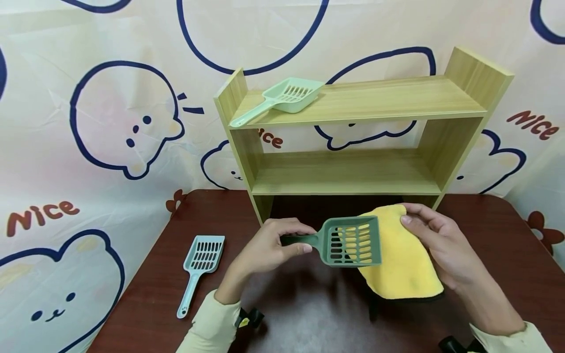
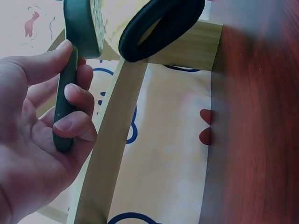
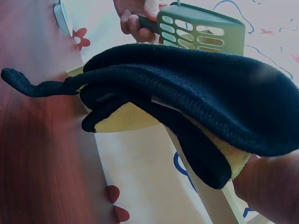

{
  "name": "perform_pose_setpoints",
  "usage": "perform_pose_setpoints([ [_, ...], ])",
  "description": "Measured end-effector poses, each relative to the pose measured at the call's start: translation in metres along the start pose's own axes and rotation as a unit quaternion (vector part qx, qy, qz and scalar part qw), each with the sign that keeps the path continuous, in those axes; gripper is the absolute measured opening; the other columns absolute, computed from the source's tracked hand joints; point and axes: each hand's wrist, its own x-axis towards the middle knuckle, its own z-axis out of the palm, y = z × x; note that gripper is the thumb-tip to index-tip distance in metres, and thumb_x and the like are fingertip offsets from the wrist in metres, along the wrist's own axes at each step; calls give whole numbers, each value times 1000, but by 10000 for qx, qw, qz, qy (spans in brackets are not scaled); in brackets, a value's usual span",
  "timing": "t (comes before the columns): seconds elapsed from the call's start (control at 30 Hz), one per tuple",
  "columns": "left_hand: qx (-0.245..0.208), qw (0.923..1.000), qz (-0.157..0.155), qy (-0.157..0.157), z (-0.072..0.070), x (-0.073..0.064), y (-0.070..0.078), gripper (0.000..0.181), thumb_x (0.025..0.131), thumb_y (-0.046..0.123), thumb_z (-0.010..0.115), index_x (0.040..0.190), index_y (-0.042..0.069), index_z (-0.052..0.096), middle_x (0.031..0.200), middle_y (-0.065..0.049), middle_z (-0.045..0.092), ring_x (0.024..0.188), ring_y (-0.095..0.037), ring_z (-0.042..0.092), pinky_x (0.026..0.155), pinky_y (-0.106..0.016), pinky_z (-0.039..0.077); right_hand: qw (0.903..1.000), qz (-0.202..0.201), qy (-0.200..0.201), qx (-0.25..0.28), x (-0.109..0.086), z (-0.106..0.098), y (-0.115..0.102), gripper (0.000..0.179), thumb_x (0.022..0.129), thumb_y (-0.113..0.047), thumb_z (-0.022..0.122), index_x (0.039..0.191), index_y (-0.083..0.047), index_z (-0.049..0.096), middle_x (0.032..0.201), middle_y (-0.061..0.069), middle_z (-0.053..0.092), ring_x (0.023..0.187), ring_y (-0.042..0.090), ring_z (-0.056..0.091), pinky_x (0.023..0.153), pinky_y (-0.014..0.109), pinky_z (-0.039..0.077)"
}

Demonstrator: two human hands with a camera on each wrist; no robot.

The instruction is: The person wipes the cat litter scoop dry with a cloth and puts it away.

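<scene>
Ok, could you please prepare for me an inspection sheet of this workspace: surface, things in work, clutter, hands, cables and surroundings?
Surface: dark red-brown table, glossy.
Job's things: dark green scoop, slotted; yellow cloth, dark-backed.
Clutter: pale blue scoop on table; mint scoop on upper shelf.
Hands: left hand grips the dark green scoop's handle; right hand holds the cloth.
Cables: nothing seen.
Surroundings: wooden shelf unit; cartoon-printed backdrop.

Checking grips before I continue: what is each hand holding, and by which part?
Left hand: dark green litter scoop, by its handle. Right hand: yellow cloth, by its upper right edge in the head view.
</scene>
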Motion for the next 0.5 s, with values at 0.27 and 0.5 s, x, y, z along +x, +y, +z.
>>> perform_pose_setpoints([
  [0.27, 282, 9992, -237, 168, -5, -1, 0, 22, 96, 13, 82, 117, 17, 81, 101, 6, 77, 88, -9, 64, 80, -28, 54, 10000, 11, 17, 53, -2, -5, -3, 29, 115, -9, 48, 139, -16, 63, 110, 1, 81, 90, 16, 81, 70, 35, 66],
  [0.5, 524, 9976, -324, 327, -9, -3, -2, 21, 96, 14, 81, 117, 18, 81, 99, 7, 76, 89, -8, 65, 81, -39, 58, 9997, 94, -52, 197, -4, -4, -4, 28, 115, -9, 47, 137, -15, 64, 109, 0, 80, 88, 16, 81, 70, 36, 66],
])
